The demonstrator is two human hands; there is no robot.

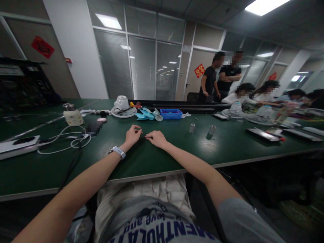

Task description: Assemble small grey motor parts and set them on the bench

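Left hand: yours (133, 135) is held just above the green tabletop (145, 162), fingers curled, thumb and forefinger nearly meeting; you cannot tell whether anything sits between them.
Right hand: yours (157, 139) points inward, fingertips bunched narrow and near the left's — any small piece there is hidden or too fine to make out.
Metal cylinders: one (192, 128) and another (212, 130) stand apart on the table, to the right of your right hand, neither touched.
Fan body: the white fan body (121, 102) rests beyond your left hand, its round grille (124, 113) already around the lower side.
Blades: the light-blue blades (145, 114) lie in a loose cluster beside the blue basket (171, 115), clear of the fan body.
Progress: body and grille look together; blades and cylinders are separate — by that judgement, your fan parts are only partly joined, and the fingertip work seems unfinished, though its exact stage does not show.
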